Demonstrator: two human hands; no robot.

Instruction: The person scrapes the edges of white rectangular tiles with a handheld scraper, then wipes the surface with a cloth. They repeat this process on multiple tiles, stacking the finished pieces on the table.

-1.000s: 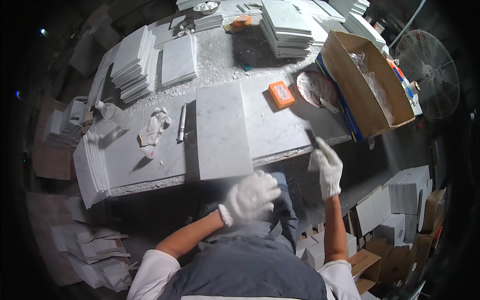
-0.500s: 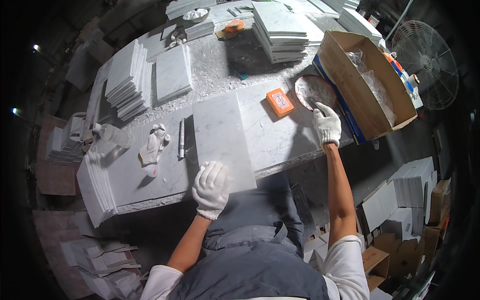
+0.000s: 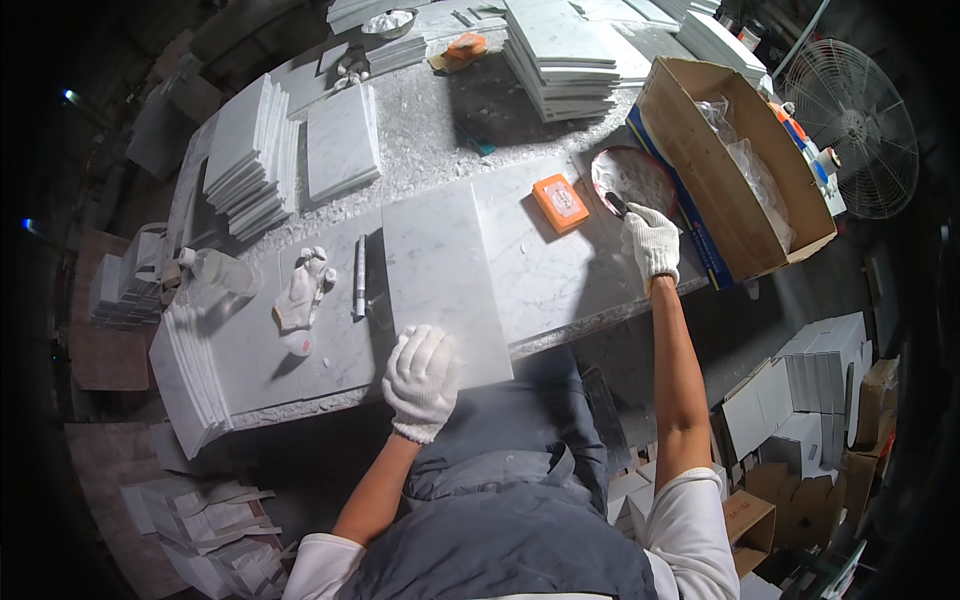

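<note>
My left hand (image 3: 421,384), in a white knit glove, lies flat on the near left corner of a grey-veined marble tile (image 3: 440,260). That tile rests on the worktable and juts a little past its front edge. My right hand (image 3: 654,242), gloved the same way, grips a small dark tool (image 3: 615,204) over the near rim of a round, red-rimmed dish (image 3: 655,170) with white material in it. The tool's far end is too small to make out. An orange box (image 3: 560,203) sits left of the dish.
Left of the tile lie a silver marker-like stick (image 3: 360,277), a loose glove (image 3: 303,290) and a clear bottle (image 3: 222,272). Tile stacks (image 3: 245,155) stand behind, with another stack (image 3: 560,65) at the back. An open cardboard box (image 3: 735,170) and a fan (image 3: 850,130) flank the right.
My right hand has shifted slightly, and the dark tool now shows in it at the dish. The left hand stays on the tile. The view has turned a little.
</note>
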